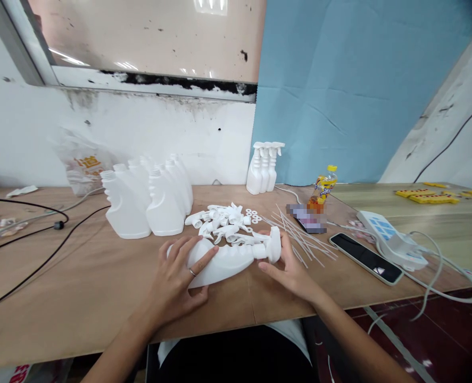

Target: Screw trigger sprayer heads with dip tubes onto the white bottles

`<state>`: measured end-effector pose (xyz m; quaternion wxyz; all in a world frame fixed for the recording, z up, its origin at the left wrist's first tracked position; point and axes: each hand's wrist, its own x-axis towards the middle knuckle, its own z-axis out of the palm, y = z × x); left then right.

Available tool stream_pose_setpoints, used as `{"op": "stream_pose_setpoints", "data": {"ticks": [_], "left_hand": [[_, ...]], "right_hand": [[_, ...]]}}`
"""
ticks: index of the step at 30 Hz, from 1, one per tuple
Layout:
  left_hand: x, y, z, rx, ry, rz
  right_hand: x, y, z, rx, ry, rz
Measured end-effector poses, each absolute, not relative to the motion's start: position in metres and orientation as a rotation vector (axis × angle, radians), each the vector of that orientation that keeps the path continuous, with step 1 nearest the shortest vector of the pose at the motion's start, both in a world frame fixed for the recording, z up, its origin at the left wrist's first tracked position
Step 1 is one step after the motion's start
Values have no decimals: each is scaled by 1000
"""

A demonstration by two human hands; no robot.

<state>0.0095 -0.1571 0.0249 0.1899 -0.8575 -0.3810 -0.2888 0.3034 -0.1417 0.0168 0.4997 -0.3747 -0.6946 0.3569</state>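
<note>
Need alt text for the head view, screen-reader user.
A person's left hand holds the body of a sideways white spray bottle and the right hand its trigger head, at a brown tabletop. Beyond lie loose trigger sprayers, small white rings and thin tubes; sprayerless bottles stand to the left, three sprayer-topped bottles at the back.

Workshop: worktable (80, 292), heaped spray heads (224, 216), bottle rows (166, 210)

Plastic bag (80, 183), left rear: orange character 道 (93, 161) reads clearly. Drink bottle (322, 192): label (325, 184) lettering not legible. Red print (19, 374), lower left: cut off, unread.
</note>
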Motion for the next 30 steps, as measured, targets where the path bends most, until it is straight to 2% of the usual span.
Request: {"op": "stream_pose_setpoints", "data": {"ticks": [3, 30], "left_hand": [[9, -157, 25, -2420, -1061, -817], [11, -159, 27, -2479, -1054, -830]], "right_hand": [[303, -143, 15, -951, -1649, 955], [304, -143, 19, -904, -1623, 948]]}}
